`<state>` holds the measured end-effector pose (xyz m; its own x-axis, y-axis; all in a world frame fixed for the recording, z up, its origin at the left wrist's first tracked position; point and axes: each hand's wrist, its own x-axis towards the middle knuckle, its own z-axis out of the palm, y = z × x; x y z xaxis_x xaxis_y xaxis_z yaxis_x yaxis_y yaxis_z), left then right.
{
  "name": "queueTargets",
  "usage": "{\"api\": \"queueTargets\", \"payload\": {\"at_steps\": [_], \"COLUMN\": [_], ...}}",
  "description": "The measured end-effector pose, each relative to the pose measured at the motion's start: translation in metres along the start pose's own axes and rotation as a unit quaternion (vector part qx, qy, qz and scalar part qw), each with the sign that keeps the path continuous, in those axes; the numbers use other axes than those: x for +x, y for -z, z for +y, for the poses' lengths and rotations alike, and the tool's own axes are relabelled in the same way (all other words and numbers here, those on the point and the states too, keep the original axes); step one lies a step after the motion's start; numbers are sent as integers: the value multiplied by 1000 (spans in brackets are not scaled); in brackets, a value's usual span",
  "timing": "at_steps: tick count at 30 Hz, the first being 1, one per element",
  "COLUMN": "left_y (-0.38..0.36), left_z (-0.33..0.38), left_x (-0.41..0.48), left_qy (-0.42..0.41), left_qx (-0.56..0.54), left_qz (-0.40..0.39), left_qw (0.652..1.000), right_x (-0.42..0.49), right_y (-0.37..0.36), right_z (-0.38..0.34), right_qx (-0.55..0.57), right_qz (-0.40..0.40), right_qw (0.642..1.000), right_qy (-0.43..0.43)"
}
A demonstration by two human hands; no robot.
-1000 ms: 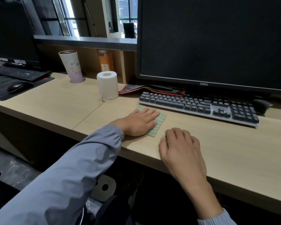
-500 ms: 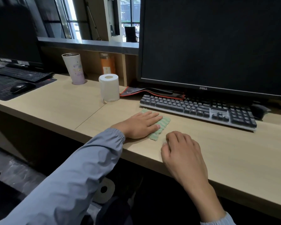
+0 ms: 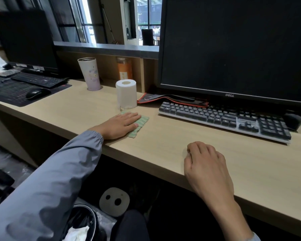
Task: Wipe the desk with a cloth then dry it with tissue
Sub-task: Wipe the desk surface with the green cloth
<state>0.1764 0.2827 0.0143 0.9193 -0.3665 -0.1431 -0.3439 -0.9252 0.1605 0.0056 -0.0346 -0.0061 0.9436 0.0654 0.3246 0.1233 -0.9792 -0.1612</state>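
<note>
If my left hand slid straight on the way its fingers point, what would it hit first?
Probably the keyboard, at its left end; the left hand, flat on the green cloth, points that way.

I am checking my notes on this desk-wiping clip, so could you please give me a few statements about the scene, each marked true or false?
1. The left hand lies flat on the green cloth on the desk. True.
2. The right hand holds the tissue roll. False: it rests on the desk near the front edge and holds nothing; the roll stands by itself beyond the cloth.
3. The tissue roll stands upright, to the left of the keyboard. True.
4. The green cloth lies on top of the keyboard. False: it lies on the bare desk, left of the keyboard and apart from it.
5. The monitor behind the keyboard is dark. True.
</note>
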Motion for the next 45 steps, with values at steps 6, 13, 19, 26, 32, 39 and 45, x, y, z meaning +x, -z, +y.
{"api": "queueTargets", "payload": {"at_steps": [6, 13, 19, 26, 32, 39, 45], "left_y": [-6, -18, -32, -45, -58, -74, -86], "left_z": [4, -2, 16, 113, 193, 290, 346], "left_x": [-16, -72, -99, -92, -77, -66, -53], "left_qy": [-4, -32, -25, -70, -109, -145, -168], "left_qx": [15, -6, -8, 20, 28, 34, 30], "left_qz": [-3, 15, 38, 59, 71, 81, 83], "left_qw": [1000, 999, 999, 996, 991, 986, 982], "right_x": [-1, -2, -4, 1, -4, -29, -47], "right_y": [0, 2, 4, 8, 33, 63, 67], "right_z": [-1, -1, -3, 3, 26, 88, 115], "right_qx": [0, 6, 8, 115, 258, 251, 232], "right_qz": [2, -1, -1, -17, 2, 26, 44], "right_qw": [1000, 1000, 1000, 993, 965, 957, 955], "right_qy": [-1, 7, 13, -9, -53, -143, -180]}}
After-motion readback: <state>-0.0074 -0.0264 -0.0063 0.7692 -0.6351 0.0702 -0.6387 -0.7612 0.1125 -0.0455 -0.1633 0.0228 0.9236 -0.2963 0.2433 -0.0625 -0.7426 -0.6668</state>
